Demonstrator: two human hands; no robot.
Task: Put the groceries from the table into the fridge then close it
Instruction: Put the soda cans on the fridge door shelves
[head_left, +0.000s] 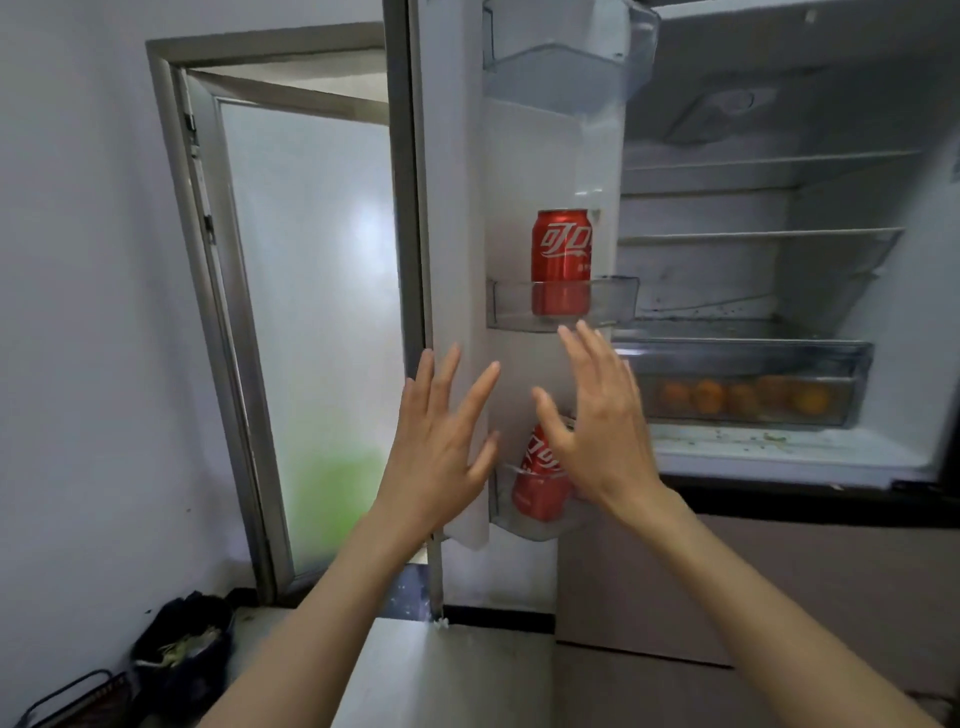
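Note:
The fridge door (457, 218) stands open to the left of the fridge interior (753, 260). One red cola can (561, 260) stands upright in the middle door bin (613, 304). A second red cola can (540, 480) sits in the lower door bin, partly hidden by my right hand. My left hand (441, 441) is raised with fingers spread in front of the door's inner edge, holding nothing. My right hand (597, 421) is also spread and empty, in front of the lower can. Several oranges (743, 397) lie in the clear crisper drawer (779, 353).
Glass shelves (753, 236) run across the fridge interior. A frosted glass room door (311, 312) stands open on the left. A black bin bag (182, 649) and a wire rack (72, 701) sit on the floor at lower left. The closed lower fridge drawer (753, 587) is beneath.

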